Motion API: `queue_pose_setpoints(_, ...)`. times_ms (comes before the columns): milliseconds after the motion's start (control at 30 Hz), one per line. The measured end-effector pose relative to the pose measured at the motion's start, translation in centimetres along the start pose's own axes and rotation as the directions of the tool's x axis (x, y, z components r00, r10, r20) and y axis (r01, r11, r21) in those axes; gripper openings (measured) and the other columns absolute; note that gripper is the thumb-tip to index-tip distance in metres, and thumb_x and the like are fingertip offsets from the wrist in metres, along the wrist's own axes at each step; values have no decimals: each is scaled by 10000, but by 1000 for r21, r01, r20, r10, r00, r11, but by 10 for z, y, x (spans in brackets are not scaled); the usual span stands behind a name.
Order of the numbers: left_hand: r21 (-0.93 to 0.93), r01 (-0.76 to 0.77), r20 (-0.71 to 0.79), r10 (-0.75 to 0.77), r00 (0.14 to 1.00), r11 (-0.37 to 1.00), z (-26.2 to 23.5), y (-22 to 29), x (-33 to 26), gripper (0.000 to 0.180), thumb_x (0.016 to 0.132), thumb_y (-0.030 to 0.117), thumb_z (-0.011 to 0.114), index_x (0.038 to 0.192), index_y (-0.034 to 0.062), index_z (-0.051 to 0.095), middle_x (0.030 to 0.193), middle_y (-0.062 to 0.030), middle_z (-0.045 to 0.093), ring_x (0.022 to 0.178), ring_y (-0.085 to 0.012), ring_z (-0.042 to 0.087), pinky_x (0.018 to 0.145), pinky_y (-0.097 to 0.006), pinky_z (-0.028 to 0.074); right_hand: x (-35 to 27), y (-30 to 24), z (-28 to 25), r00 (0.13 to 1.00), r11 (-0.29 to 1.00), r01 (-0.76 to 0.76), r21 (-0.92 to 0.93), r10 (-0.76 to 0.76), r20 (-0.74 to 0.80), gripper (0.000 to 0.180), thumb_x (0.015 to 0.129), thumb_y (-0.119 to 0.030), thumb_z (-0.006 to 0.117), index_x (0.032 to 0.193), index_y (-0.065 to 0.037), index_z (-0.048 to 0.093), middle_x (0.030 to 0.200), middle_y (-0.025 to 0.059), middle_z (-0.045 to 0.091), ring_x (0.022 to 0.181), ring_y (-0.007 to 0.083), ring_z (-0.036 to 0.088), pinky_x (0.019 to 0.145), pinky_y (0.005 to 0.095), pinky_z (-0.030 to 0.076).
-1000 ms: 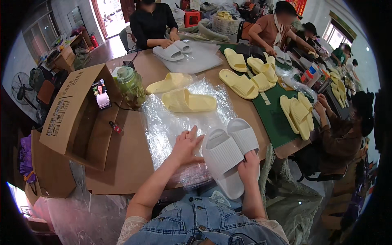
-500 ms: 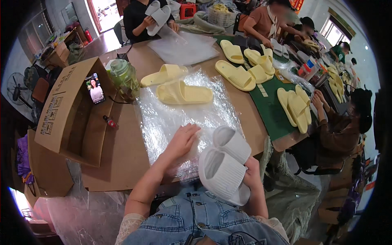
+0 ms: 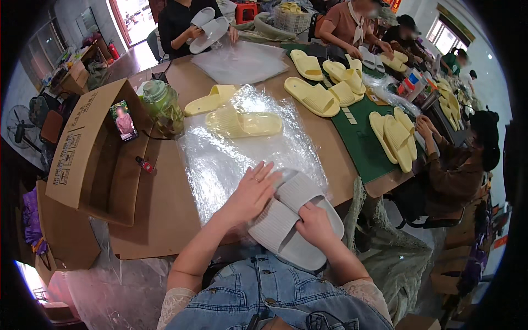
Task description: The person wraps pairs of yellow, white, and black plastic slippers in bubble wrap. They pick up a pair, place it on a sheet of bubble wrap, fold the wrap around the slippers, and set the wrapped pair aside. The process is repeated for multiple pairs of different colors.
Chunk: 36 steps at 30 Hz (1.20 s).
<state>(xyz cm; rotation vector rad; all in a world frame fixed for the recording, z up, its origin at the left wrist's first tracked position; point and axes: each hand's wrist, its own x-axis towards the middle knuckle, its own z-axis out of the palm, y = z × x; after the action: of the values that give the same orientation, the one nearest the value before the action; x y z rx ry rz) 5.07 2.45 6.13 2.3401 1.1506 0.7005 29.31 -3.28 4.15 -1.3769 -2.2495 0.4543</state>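
A pair of light grey slide slippers lies side by side at the table's near edge, ribbed straps upward, heels toward my lower right. My right hand is closed on the pair, fingers tucked at the strap openings. My left hand is open, fingers stretched out, close against the left side of the straps. Under it spreads a stack of clear plastic bags; shiny film is around the slippers' far end, and how far they are inside it I cannot tell. Beyond lie a yellow slipper under the film and another yellow slipper.
At left stand an open cardboard box with a phone propped in it, a small red bottle and a green-lidded jar. Several yellow slippers lie on a green mat at right. Co-workers sit around; one holds grey slippers.
The grey slippers have turned, heels now toward me and straps facing up. My right hand has shifted from their outer side to the strap openings. My left hand has come closer to them.
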Motion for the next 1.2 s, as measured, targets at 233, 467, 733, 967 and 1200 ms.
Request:
queue_pose_setpoints(233,-47,-167,29,169,985,985,11,42,3,500,983,139,502,1460,1,447,1563,-200,377,1476,-397,288,1219,-478,230,28,-16,26,997,999,6,52,-1,-82,283,791,-130,651,1024,16,586,1036,227,599,901,440,610,777,515,502)
queue_pose_setpoints(467,-97,-271,36,275,961,958,22,70,-3,539,961,147,527,1463,-25,435,1555,-221,376,1458,-411,311,1214,-499,228,54,18,88,986,983,3,-185,-33,-161,486,884,-218,622,1279,47,521,1250,238,540,1235,454,493,939,508,490)
queue_pose_setpoints(733,-99,-321,134,332,934,942,21,86,-13,582,990,206,531,1492,-40,366,1576,-228,330,1473,-404,281,1223,-491,222,135,-7,55,957,985,-173,-5,167,-236,248,897,-183,644,1017,21,574,1012,248,590,821,448,652,714,506,552)
queue_pose_setpoints(967,-229,-160,214,210,954,960,5,58,-19,610,957,295,625,1471,24,437,1527,-219,421,1434,-385,371,1181,-468,318,150,11,82,956,968,-250,22,250,-151,383,898,-263,683,1097,35,547,1129,255,565,961,466,629,797,540,529)
queue_pose_setpoints(1200,90,-143,-315,165,935,986,-4,-25,-8,321,831,168,753,1133,88,683,1260,-115,637,1169,-311,594,997,-439,473,114,16,68,938,987,-155,-32,137,-318,504,753,-240,766,1201,-70,611,1051,190,511,990,405,576,823,492,487)
